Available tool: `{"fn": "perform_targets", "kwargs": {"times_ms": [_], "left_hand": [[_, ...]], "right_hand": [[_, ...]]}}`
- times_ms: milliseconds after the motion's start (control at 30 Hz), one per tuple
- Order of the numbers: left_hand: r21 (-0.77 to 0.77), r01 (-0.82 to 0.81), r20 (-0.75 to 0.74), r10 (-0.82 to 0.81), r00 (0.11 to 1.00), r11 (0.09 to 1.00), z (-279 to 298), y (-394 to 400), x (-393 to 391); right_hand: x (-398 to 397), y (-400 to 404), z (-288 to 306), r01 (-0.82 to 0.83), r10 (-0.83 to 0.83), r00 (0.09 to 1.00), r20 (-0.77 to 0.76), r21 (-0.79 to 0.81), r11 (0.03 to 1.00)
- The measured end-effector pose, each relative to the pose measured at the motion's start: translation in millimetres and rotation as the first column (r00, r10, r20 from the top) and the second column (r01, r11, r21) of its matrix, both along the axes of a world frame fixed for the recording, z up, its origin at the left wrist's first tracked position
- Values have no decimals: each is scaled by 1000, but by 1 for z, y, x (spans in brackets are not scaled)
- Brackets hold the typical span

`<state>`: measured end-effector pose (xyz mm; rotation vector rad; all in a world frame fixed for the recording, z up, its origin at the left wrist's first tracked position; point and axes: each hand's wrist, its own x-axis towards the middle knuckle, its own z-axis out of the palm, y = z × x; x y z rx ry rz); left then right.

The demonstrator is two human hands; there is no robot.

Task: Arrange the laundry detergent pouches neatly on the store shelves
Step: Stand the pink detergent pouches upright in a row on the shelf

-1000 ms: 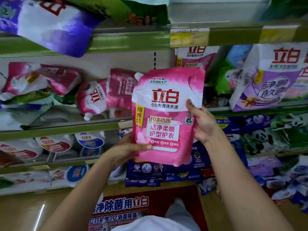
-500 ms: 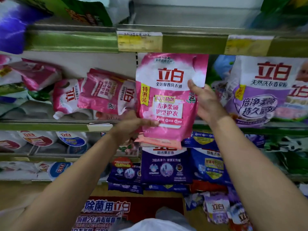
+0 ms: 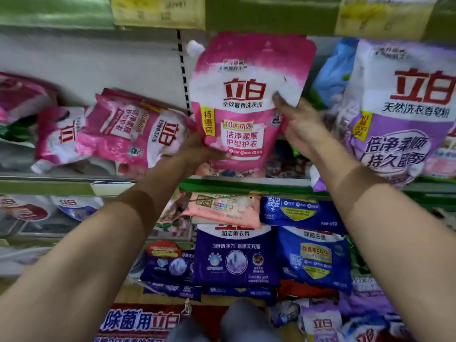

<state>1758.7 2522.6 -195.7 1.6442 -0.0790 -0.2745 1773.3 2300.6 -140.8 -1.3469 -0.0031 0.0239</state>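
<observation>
Both hands hold the pink pouch point(image 3: 246, 102) upright at frame centre: the left hand point(image 3: 197, 151) grips its lower edge, the right hand point(image 3: 299, 127) pinches its side. Its base should settle squarely on the shelf point(image 3: 246, 185), label forward, clear of the toppled pink pouches point(image 3: 118, 132) at left.

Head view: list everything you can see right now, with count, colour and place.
Upright pouch: one, pink and white, held at the middle shelf.
Toppled pouches: at least two, pink, lying on their sides left of it.
Large bag: one, purple and white, standing right of it.
Light blue pack: one, behind, between the upright pouch and the large bag.
Lower pouches: several, dark purple and blue, below.
Peach pack: one, lying flat on top of them.
Price tags: two, yellow, upper shelf edge.
Left hand: grips the upright pouch's lower left.
Right hand: holds its right edge.
</observation>
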Motion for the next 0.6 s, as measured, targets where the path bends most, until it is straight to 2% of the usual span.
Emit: {"fn": "perform_targets", "kwargs": {"times_ms": [67,167,200,267,367,467,600], "left_hand": [[6,48,36,-48,998,999,-7,4,2],[108,155,24,-159,987,982,-14,14,2],[128,167,19,-171,985,978,-17,16,2],[134,130,33,-136,990,982,-19,14,4],[130,49,93,-61,994,990,-22,7,15],[121,58,131,-74,989,991,-20,2,26],[124,70,184,-92,979,990,-11,-5,32]], "right_hand": [[0,-3,-6,-23,23,999,32,-6,1000],[-6,-12,-25,-137,138,990,0,-149,979],[-10,-13,-33,-197,193,980,-37,-188,962],[-11,-14,-47,-257,247,966,-75,-168,952],[-1,-9,-58,-165,162,986,-35,-104,981],[9,-6,-60,-52,54,999,10,-105,993],[14,-10,-51,-79,82,997,11,-160,984]]}}
